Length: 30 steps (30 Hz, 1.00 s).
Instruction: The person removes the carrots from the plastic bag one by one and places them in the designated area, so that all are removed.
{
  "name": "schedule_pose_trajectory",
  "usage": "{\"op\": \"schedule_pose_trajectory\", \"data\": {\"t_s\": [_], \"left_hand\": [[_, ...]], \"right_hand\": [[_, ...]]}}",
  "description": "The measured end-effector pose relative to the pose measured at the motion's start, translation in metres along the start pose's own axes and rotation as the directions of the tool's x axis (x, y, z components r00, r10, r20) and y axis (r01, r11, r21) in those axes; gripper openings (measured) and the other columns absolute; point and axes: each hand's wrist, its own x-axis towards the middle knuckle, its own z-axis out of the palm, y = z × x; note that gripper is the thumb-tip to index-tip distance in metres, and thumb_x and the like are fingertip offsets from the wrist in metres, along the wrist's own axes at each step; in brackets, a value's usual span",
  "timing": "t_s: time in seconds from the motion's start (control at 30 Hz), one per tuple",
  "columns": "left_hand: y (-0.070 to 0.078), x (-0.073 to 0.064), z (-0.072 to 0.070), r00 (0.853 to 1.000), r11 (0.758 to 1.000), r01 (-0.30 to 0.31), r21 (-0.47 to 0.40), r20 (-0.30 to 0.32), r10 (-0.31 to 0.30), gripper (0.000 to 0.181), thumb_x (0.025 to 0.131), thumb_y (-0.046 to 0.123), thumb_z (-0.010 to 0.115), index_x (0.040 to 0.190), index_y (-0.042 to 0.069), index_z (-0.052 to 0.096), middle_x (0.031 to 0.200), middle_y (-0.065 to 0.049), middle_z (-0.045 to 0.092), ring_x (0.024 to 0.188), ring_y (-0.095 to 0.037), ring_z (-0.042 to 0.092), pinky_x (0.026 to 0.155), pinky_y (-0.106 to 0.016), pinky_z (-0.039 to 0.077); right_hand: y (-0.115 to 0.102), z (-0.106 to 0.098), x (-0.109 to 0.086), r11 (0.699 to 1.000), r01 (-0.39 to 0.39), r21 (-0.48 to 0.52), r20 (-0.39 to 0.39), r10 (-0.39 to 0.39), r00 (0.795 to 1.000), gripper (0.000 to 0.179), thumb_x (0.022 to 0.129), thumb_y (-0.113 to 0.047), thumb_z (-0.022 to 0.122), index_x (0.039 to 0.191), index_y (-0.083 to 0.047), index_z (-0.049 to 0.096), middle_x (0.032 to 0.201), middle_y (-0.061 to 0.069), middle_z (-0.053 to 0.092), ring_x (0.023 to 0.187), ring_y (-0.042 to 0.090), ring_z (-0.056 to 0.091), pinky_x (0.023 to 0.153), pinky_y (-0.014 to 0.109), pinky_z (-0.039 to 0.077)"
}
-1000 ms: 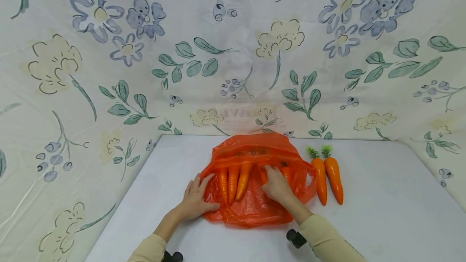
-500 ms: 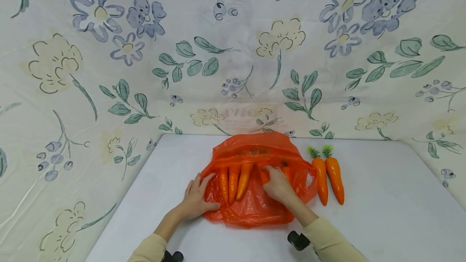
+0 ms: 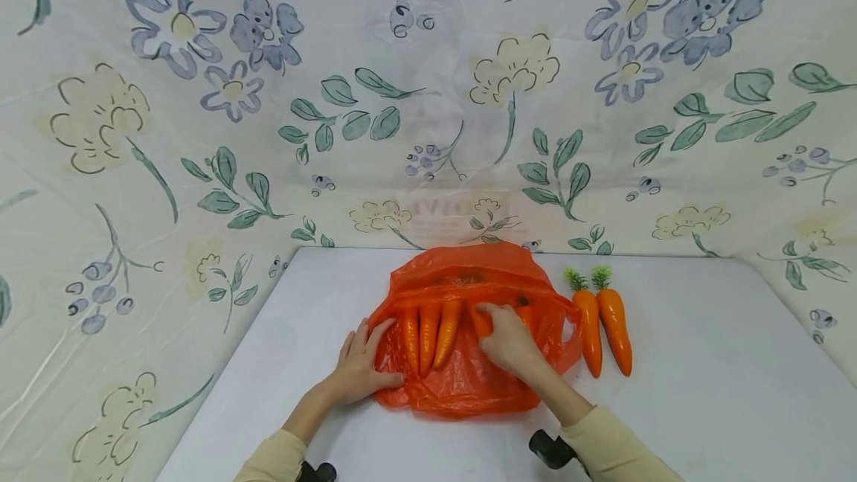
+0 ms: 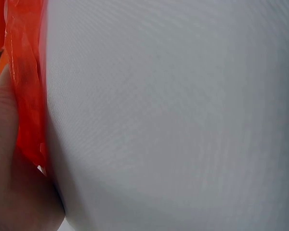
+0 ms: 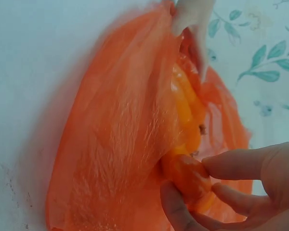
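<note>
A thin red plastic bag (image 3: 462,393) lies on its side, its mouth gaping toward me. Inside, three orange carrots (image 3: 429,337) lie side by side with their tips toward me. My left hand (image 3: 358,367) holds the bag's left edge, thumb and fingers spread along it. My right hand (image 3: 509,341) reaches into the mouth and grips another carrot (image 5: 190,178) with thumb and fingers; much of that carrot is hidden. More orange shows in the bag just right of this hand. The leafy ends of the bagged carrots are behind the red plastic.
Two carrots with green tops, one (image 3: 588,333) beside the bag and another (image 3: 614,332) to its right, lie on the white table (image 3: 703,363). A floral sheet (image 3: 455,117) hangs behind. Black wrist devices (image 3: 550,449) sit at both forearms.
My right hand and forearm have shifted slightly, with the carrot it grips showing a little more to the left. My left hand, the bag and the two carrots outside stay put.
</note>
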Motion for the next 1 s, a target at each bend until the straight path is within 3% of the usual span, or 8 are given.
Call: {"op": "schedule_pose_trajectory", "data": {"t_s": [0.3,0.73,1.0], "left_hand": [[0.001,0.0,-0.001,1.0,1.0,-0.009,-0.004,0.003,0.009,0.096,0.078,0.041,0.079,0.154,0.019,0.025,0.158,-0.024,0.012,0.148,-0.045,-0.001,0.116,-0.066,-0.001],[0.002,-0.002,0.0,1.0,1.0,0.008,-0.008,0.002,-0.008,0.096,0.078,0.042,0.078,0.154,0.018,0.025,0.158,-0.024,0.01,0.147,-0.046,-0.002,0.115,-0.067,-0.001],[0.002,-0.003,-0.001,1.0,1.0,0.007,-0.005,-0.001,-0.007,0.096,0.078,0.042,0.078,0.155,0.018,0.024,0.158,-0.024,0.01,0.147,-0.046,-0.001,0.115,-0.067,-0.001]], "right_hand": [[-0.004,0.0,-0.013,0.999,0.015,0.032,-0.017,-0.014,1.0,0.053,0.083,0.007,0.065,0.134,-0.003,0.057,0.132,0.018,0.054,0.104,0.03,0.054,0.098,0.052,0.049],[-0.001,-0.004,-0.03,0.999,0.018,0.051,-0.004,-0.018,1.0,0.051,0.085,0.007,0.065,0.134,-0.004,0.058,0.138,0.019,0.051,0.12,0.035,0.051,0.103,0.056,0.045],[-0.001,-0.004,-0.043,0.996,0.038,0.075,0.006,-0.039,0.999,0.05,0.085,0.007,0.067,0.133,-0.004,0.059,0.14,0.021,0.049,0.119,0.036,0.052,0.099,0.054,0.049]]}}
